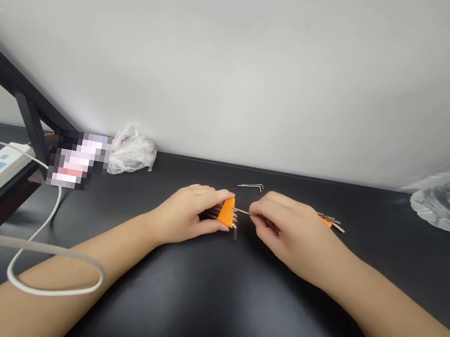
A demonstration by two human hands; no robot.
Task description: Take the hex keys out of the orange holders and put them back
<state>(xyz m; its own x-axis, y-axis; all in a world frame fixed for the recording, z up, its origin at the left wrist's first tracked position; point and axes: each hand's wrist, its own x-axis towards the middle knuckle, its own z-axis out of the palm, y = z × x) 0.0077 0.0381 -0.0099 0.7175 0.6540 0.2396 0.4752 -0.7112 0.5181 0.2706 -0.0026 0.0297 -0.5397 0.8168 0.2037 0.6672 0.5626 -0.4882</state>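
Head view: L hand (187,212) grips orange holder (226,213) by opposite edges; R hand (293,230), just right of it, pinches metal key (242,211), tip at holder's face (in or just touching, can't tell). Risk: off angle or slack pinch could make key snag or slip, weak L grip could let holder twist. Holder carries several bent keys (235,227); beyond it, loose hex keys (255,185); to its R, 2nd orange holder (327,223), part-hidden, w/ keys; well L, crumpled plastic bag (134,151), contents unclear.

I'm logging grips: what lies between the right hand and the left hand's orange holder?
In the head view, a thin metal rod spans from the right hand to that orange holder.
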